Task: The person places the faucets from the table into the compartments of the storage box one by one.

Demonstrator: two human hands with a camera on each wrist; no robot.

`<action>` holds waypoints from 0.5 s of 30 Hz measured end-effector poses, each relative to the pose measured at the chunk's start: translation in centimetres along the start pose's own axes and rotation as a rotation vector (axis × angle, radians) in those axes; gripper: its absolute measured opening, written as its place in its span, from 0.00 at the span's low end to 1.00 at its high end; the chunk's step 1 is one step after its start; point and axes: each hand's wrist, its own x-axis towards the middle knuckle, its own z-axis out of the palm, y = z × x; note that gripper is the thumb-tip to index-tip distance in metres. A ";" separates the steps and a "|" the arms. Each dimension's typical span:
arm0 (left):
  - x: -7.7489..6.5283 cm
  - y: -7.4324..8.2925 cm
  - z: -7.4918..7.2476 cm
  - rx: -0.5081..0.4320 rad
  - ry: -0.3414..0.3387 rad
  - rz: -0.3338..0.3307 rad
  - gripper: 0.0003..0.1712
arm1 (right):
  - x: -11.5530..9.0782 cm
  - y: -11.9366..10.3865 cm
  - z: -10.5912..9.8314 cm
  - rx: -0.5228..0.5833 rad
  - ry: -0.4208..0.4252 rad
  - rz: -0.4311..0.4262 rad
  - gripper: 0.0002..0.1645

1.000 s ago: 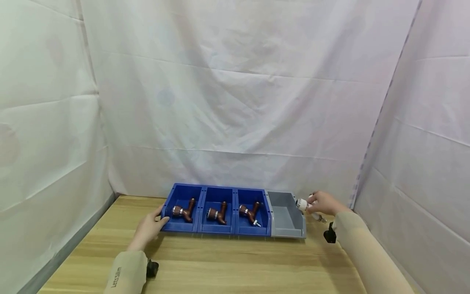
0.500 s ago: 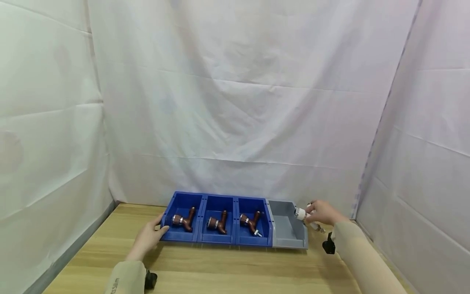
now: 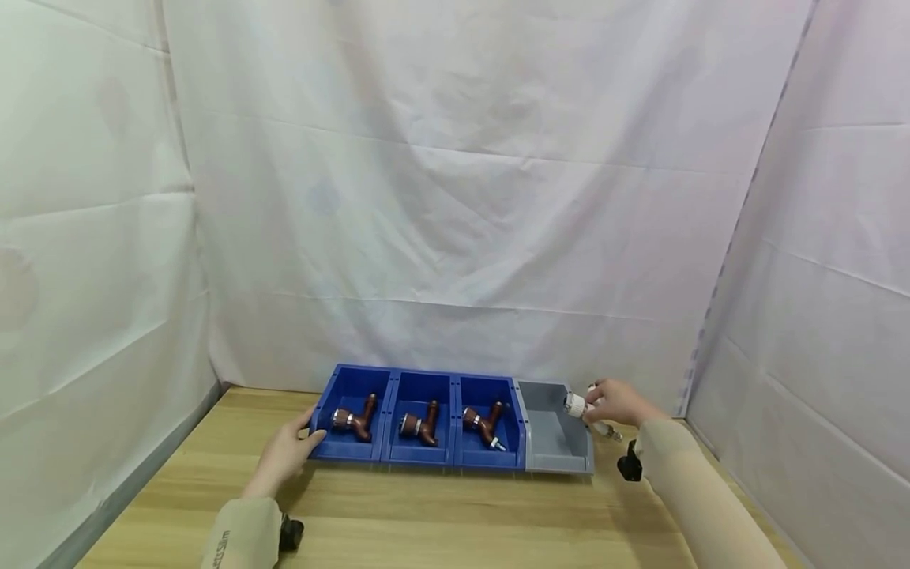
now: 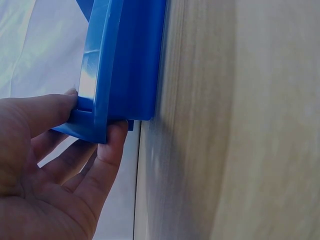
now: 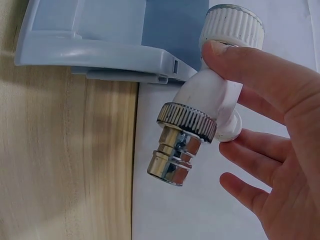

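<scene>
In the head view my left hand [image 3: 283, 452] grips the front left corner of the leftmost blue bin [image 3: 334, 453]. The left wrist view has the thumb on the rim of that blue plastic [image 4: 100, 75] and fingers beneath it. My right hand [image 3: 620, 403] pinches a white tap [image 3: 575, 406] at the right wall of the grey bin [image 3: 558, 461]. Seen from the right wrist, the tap [image 5: 200, 95] has a ribbed white knob and a shiny metal hose end pointing down. Thumb and fingers hold it below the knob; other fingers are spread.
Three blue bins and the grey one stand joined in a row on the wooden table [image 3: 426, 514]. Each blue bin holds one brown tap: left [image 3: 362, 427], middle [image 3: 410, 425] and right [image 3: 486, 427]. White cloth [image 3: 455, 221] hangs behind and at both sides.
My right hand has shifted a little left with the white tap, bringing its knob over the grey bin's right wall. The left hand stays at the blue bin's corner. The head view has tilted slightly.
</scene>
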 end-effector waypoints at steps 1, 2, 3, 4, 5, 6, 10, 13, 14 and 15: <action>0.0 0.0 0.0 0.015 0.002 0.006 0.34 | 0.0 0.0 0.0 -0.001 -0.003 -0.001 0.10; 0.1 0.0 0.0 0.021 0.001 0.006 0.34 | 0.1 0.0 0.0 -0.001 -0.004 -0.001 0.10; 0.1 0.0 0.0 0.033 0.001 0.014 0.34 | 0.1 0.0 0.0 0.003 -0.007 0.003 0.10; 0.1 0.0 0.0 0.035 0.002 0.016 0.34 | 0.2 -0.1 0.0 0.003 -0.010 0.000 0.09; 0.1 0.1 0.0 0.042 0.003 0.024 0.34 | 0.3 -0.2 0.0 -0.001 -0.011 -0.005 0.09; 0.1 0.1 -0.1 0.049 0.006 0.029 0.34 | 0.3 -0.3 0.0 -0.010 -0.015 -0.016 0.09; 0.1 0.0 -0.1 0.053 0.003 0.030 0.34 | 0.5 -0.7 0.0 -0.025 -0.021 -0.033 0.08; 0.1 0.1 -0.1 0.065 -0.001 0.035 0.34 | 0.4 -1.0 -0.1 -0.027 -0.021 -0.031 0.09; 0.1 0.1 -0.1 0.052 -0.004 0.028 0.34 | 0.4 -1.1 -0.2 -0.027 -0.021 -0.032 0.10; 0.1 0.2 0.0 0.048 -0.005 0.028 0.34 | 0.4 -1.1 -0.2 -0.026 -0.021 -0.032 0.10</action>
